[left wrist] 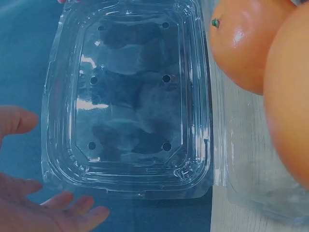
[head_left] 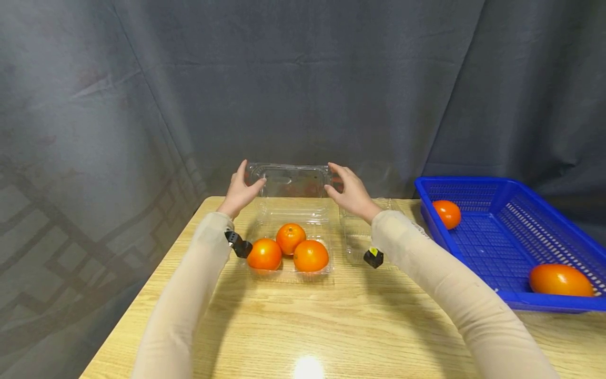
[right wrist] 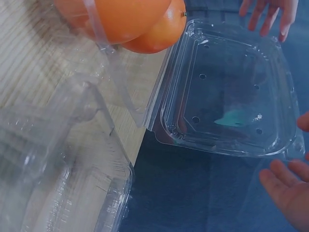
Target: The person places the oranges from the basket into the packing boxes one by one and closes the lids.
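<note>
- The left hand (head_left: pixel 242 192) is reaching to the nine o'clock side of the clear lid (head_left: pixel 293 181), thumb and fingers spreading apart; whether it is touching the plastic, I cannot tell.
- The right hand (head_left: pixel 351 193) is reaching to the lid's three o'clock side, its thumb and fingers also spreading; contact there I cannot tell either.
- The lid is standing raised at twelve o'clock from its clear base (head_left: pixel 293 276), which is resting on the wooden table (head_left: pixel 307 321).
- Three oranges are sitting in the base, at twelve (head_left: pixel 291 238), four (head_left: pixel 311 256) and eight o'clock (head_left: pixel 264 255).
- A second clear container (head_left: pixel 357 231) is lying at the base's three o'clock.
- Farther towards three o'clock, a blue basket (head_left: pixel 497 247) is holding two more oranges, at ten (head_left: pixel 446 214) and four o'clock (head_left: pixel 561 280).
</note>
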A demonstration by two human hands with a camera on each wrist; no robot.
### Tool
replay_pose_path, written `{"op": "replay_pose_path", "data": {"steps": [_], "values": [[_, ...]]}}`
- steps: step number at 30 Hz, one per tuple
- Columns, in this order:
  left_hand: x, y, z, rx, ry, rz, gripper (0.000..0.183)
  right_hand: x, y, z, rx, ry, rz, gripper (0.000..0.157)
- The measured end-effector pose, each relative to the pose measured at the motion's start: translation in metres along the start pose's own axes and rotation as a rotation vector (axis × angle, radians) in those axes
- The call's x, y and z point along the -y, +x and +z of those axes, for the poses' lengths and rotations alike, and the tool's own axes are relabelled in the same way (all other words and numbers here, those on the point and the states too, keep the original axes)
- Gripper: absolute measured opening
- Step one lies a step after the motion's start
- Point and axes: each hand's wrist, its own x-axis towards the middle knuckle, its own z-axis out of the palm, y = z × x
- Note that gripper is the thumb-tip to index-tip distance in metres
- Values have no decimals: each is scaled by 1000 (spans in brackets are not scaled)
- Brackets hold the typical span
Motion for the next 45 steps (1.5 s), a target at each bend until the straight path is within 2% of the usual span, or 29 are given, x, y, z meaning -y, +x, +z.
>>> {"op": "replay_pose_path", "data": {"steps": [6,13,17,24,34,45], "values": [[0,-2,2,-37,14,39,76,0,-2,1,-4,-30,-37,57],[0,-4,2,-27,11,75,73,0,-2,1,-24,-102,-74,56],[0,-5,1,-29,60,102,72,-1,-3,0,-37,-123,-93,54],[4,-8,-2,-53,158,177,70,-1,-6,-2,-18,-115,-92,54],[7,-13,-3,-75,179,204,67,0,-9,-4,0,-121,-108,55],[13,-18,-4,-129,193,271,61,1,-12,-5,25,-106,-88,55]]}}
